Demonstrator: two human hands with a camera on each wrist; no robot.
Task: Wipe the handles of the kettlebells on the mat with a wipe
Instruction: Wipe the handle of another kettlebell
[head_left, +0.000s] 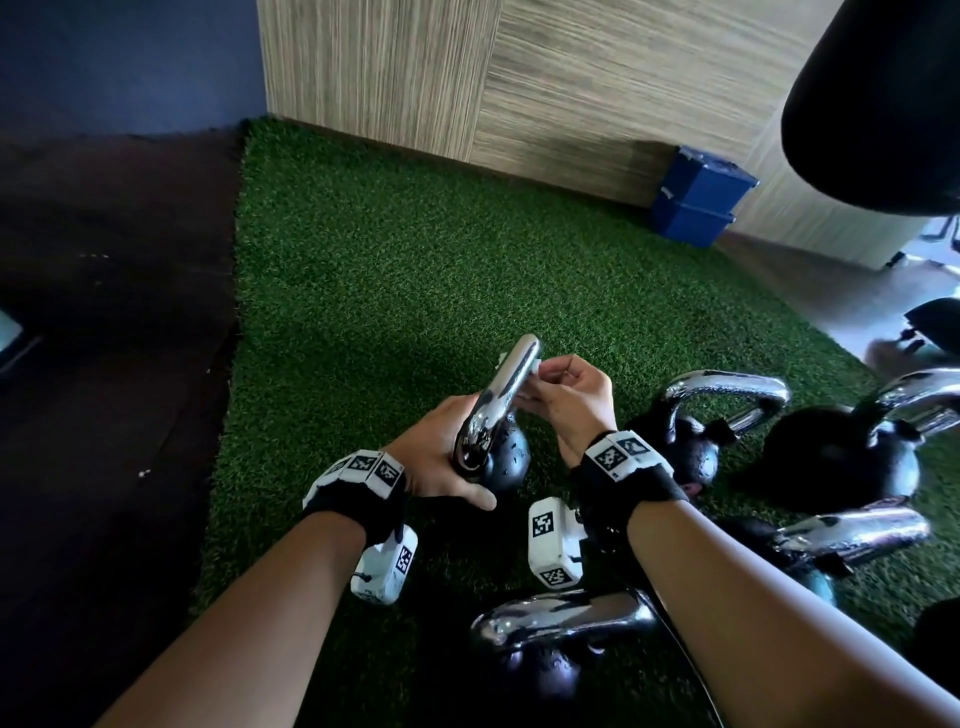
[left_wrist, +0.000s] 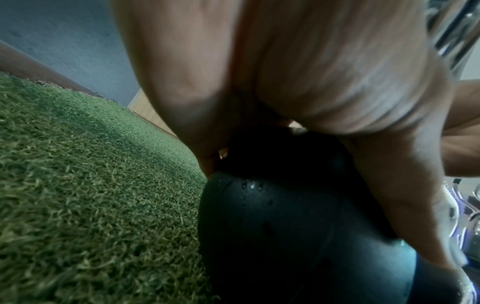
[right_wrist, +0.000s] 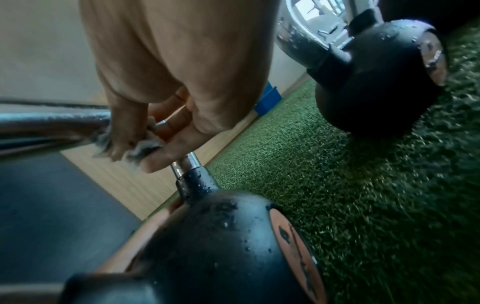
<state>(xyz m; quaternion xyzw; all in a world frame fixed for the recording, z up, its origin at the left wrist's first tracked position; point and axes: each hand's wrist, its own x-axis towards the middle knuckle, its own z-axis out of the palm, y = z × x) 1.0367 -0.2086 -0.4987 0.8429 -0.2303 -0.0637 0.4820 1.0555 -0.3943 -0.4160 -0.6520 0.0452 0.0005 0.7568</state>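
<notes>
In the head view, the left hand grips a small black kettlebell, with the fingers wrapped behind the ball and the thumb lying along its near side. The kettlebell is tilted, and its chrome handle points up and away from the person. The right hand is at the right side of this handle, fingers curled, and pinches a small white wipe against the chrome. Under both hands lies the green turf mat. Four other kettlebells with chrome handles are on the mat: one just right of the right wrist, a bigger one further right, one lying at the right forearm, and one near the bottom edge between the arms. A blue box stands at the wooden wall behind the mat. In the left wrist view, the palm and the fingers close round the black ball, which carries small water drops; the turf fills the left part. In the right wrist view, the thumb and the fingers are clamped on the crumpled wipe, which is pressed to the side bar of the handle just above the black collar of the ball. Another kettlebell stands on the mat behind, apart from the hand.
</notes>
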